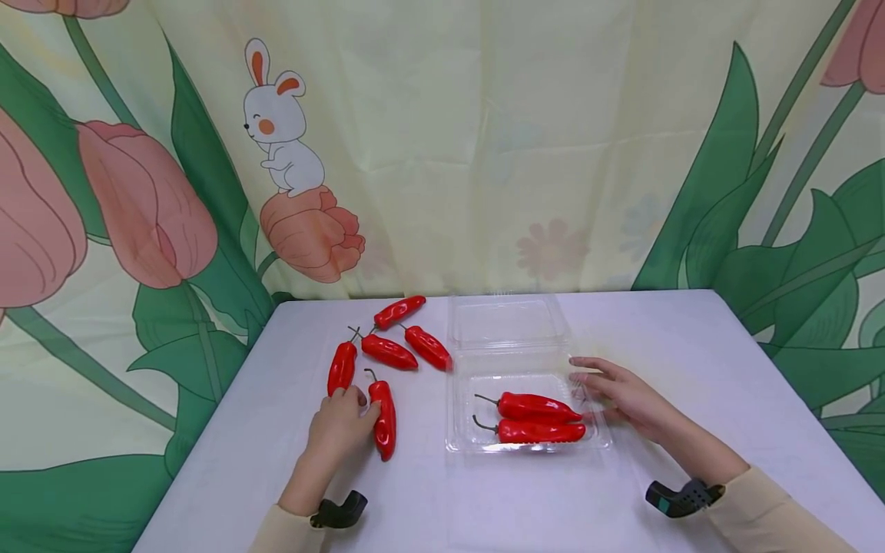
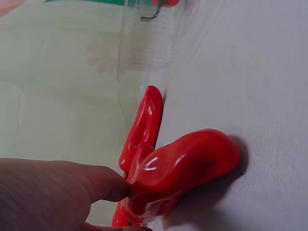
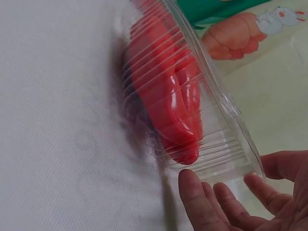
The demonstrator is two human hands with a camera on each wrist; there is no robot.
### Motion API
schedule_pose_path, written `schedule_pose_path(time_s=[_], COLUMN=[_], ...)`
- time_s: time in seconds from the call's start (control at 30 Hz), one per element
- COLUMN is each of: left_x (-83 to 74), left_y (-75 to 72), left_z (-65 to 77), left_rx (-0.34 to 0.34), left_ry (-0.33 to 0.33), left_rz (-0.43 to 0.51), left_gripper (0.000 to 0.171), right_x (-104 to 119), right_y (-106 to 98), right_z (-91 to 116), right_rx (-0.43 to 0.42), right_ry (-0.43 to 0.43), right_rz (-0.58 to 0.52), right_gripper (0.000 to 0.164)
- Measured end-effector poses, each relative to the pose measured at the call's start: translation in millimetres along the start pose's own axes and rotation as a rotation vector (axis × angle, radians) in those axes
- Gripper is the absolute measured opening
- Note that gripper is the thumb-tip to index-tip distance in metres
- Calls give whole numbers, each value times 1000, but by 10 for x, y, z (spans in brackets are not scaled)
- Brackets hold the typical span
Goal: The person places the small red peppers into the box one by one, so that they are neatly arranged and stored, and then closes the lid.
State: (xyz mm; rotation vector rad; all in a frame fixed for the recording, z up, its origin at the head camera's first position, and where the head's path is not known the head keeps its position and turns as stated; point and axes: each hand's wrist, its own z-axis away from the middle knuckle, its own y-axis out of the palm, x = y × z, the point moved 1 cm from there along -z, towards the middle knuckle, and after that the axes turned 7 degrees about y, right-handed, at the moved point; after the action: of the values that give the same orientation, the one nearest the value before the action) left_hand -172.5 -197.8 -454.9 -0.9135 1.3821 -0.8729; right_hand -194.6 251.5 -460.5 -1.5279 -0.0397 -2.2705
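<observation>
In the head view my left hand (image 1: pixel 337 430) is among the red peppers at left. Its fingers reach the lower end of one red pepper (image 1: pixel 343 364), and its thumb is against a nearer red pepper (image 1: pixel 384 422). In the left wrist view the thumb meets that nearer red pepper (image 2: pixel 187 159); the other fingers are mostly hidden. My right hand (image 1: pixel 625 395) is at the right side of an open clear plastic clamshell box (image 1: pixel 459 438), fingers spread along its ribbed wall (image 3: pixel 221 159). Inside the box lie two red peppers, one (image 1: pixel 535 407) behind the other (image 1: pixel 541 432).
Farther back lie more red peppers, one (image 1: pixel 399 312) near the table's back edge, one (image 1: pixel 389 352) below it and one (image 1: pixel 428 348) against the box. The raised clear lid (image 1: pixel 508 321) extends toward the back of the white table (image 1: pixel 691 346). A printed curtain (image 1: pixel 429 153) hangs behind.
</observation>
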Motion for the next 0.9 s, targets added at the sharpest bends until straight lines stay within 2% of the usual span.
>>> schedule_pose_path(time_s=[0.33, 0.63, 0.9], left_x=[-169, -243, -332], left_y=[61, 150, 161], left_z=[-36, -45, -16], left_rx=[22, 113, 134], left_ry=[66, 54, 79], left_rz=[136, 245, 265], left_gripper=[42, 33, 36], right_x=[21, 4, 11], right_y=[20, 27, 23], right_z=[12, 12, 15], right_rx=[-11, -20, -16], right_ry=[15, 16, 10], right_rz=[-1, 6, 7], right_gripper=[63, 64, 64])
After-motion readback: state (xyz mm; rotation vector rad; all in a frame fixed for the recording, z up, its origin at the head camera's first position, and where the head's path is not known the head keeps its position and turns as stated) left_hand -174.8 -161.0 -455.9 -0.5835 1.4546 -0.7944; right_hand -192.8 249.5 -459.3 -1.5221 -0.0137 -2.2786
